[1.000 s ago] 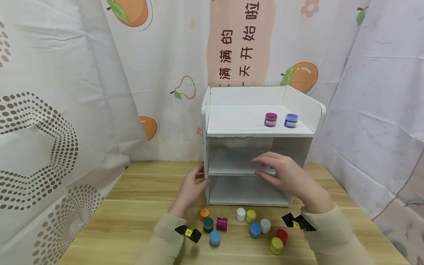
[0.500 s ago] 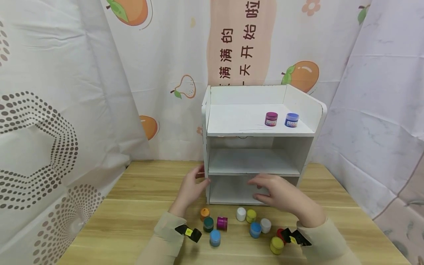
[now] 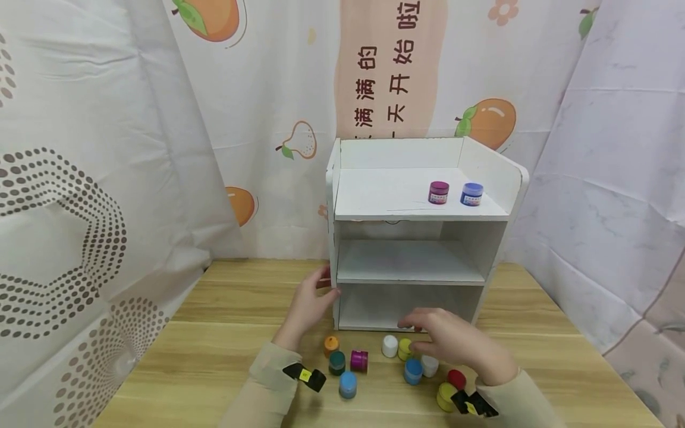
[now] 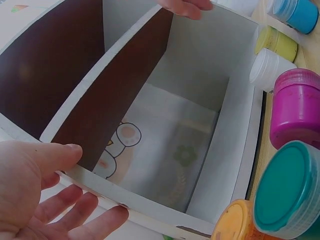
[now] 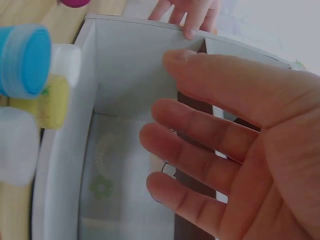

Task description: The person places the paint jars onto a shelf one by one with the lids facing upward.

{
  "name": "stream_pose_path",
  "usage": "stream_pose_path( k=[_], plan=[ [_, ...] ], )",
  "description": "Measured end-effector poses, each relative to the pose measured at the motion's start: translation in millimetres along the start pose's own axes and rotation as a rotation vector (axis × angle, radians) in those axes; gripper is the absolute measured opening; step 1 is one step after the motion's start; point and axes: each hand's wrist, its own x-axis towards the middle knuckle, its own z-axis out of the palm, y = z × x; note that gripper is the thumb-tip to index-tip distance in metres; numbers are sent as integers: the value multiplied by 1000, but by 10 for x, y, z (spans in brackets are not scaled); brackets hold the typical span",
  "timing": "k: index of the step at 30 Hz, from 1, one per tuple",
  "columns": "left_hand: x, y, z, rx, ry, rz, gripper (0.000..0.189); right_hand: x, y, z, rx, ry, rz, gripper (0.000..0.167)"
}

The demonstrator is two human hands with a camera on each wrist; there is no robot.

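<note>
A white shelf unit [image 3: 410, 281] stands on the wooden table. My left hand [image 3: 307, 309] holds its left side panel, thumb over the front edge and fingers along the outside; the left wrist view shows this thumb [image 4: 65, 156] close up. In front of the lower compartment, my right hand [image 3: 452, 339] hovers over the small paint jars with its fingers apart and nothing between them. Its thumb overlaps a yellow jar [image 3: 404, 348]; a white jar [image 3: 389, 346] stands just left of that. Close below the hand are a blue jar [image 3: 413, 371] and another white jar [image 3: 430, 365].
On the top shelf are a magenta jar [image 3: 439, 192] and a blue-violet jar [image 3: 472, 194]. Orange [image 3: 331, 346], dark green [image 3: 337, 362] and light blue [image 3: 348, 385] jars stand left, beside a purple jar [image 3: 359, 361] on its side. Red [image 3: 456, 378] and yellow [image 3: 446, 396] jars stand right.
My right hand has come down from in front of the middle shelf to above the jars at the unit's base. The left hand has stayed at the side panel.
</note>
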Motion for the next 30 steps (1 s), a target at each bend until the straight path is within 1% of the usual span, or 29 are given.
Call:
stream_pose_path(
  k=[5,10,14,19,23,26,28,29,30],
  plan=[
    [1,-9,-3,-5,6,-7,55,-26,18,72,-38,-6,25,34],
    [9,-28,-2,1,-3,-2,54,-55,11,98,-29,-64,57,32],
    [14,-27,2,-6,-2,6,54,-70,-5,107,4,-106,45,31],
    [17,-22,6,-6,-3,15,53,-79,-32,147,14,-133,40,30],
    [22,-25,13,-7,-4,2,53,-77,-47,185,-8,-141,37,32],
    [22,-24,19,-3,-2,-12,53,-72,-73,212,7,-146,49,31],
    [20,-21,16,-7,-2,-14,53,-58,-89,234,28,-154,44,21],
    [18,-19,15,-9,0,-16,53,-50,-94,248,34,-153,37,20],
    [17,-17,14,-7,3,-19,53,-41,-97,262,35,-150,30,25]
  ],
)
